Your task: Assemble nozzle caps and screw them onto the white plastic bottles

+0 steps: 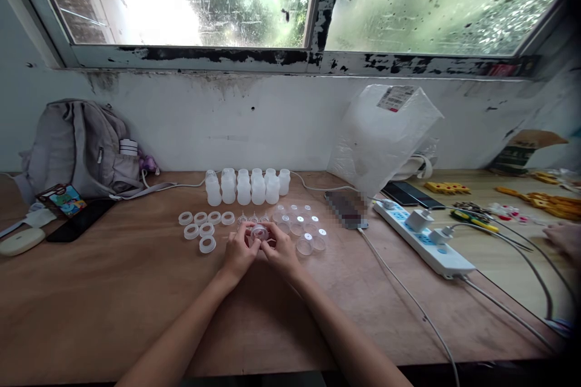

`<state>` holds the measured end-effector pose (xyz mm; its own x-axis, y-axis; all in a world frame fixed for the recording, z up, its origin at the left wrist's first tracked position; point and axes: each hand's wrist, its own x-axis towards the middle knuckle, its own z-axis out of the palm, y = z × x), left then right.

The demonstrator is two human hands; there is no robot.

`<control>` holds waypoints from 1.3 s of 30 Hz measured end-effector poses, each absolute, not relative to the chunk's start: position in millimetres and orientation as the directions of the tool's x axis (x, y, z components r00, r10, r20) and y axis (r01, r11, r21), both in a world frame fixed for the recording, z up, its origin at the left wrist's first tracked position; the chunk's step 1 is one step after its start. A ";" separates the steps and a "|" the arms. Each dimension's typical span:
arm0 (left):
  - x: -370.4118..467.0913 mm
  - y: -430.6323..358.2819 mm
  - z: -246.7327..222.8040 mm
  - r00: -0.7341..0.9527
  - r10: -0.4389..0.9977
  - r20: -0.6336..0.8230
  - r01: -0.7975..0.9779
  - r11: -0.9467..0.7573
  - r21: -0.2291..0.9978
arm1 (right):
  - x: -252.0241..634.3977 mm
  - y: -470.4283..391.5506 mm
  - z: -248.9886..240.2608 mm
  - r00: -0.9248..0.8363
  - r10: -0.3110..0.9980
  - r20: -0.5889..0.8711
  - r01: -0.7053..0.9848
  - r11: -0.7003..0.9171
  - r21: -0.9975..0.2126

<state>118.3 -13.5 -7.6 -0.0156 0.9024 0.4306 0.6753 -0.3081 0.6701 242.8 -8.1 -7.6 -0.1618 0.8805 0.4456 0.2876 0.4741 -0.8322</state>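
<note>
Both hands meet at the middle of the table, fingers closed around a clear round bottle collar ring (259,232). My left hand (239,254) grips its left side and my right hand (282,251) its right side, thumbs at the near edge. Whether a nipple sits inside the ring is too small to tell. Just beyond the fingers stand several clear bottle nipples (254,218), partly hidden. To the left lie several loose white collar rings (207,250). Several transparent caps (304,247) are grouped to the right. Small frosted bottles (244,192) stand upright in rows behind.
A power strip (442,260) with plugged chargers and cables lies at right, beside a blurred-out phone (347,210). A plastic bag (381,133) leans on the wall. A grey backpack (77,145) and black phone (80,221) are at left. Another person's hand (565,239) shows far right.
</note>
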 end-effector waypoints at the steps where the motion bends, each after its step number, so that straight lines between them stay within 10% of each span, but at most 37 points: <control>1: 118.2 -13.5 -7.4 -0.009 0.903 0.430 0.674 -0.312 0.669 | 242.7 -7.7 -8.2 -0.151 0.884 0.442 0.295 0.467 -0.834; 13: 120.3 -15.7 -11.0 0.105 0.837 0.537 0.719 -0.437 0.541 | 243.6 -4.0 -13.7 -0.070 0.913 0.402 0.348 0.400 -0.848; 39: 119.0 -17.4 -0.1 0.046 0.923 0.383 0.536 -0.346 0.770 | 244.0 -6.2 -9.7 -0.100 0.930 0.355 0.238 0.369 -0.899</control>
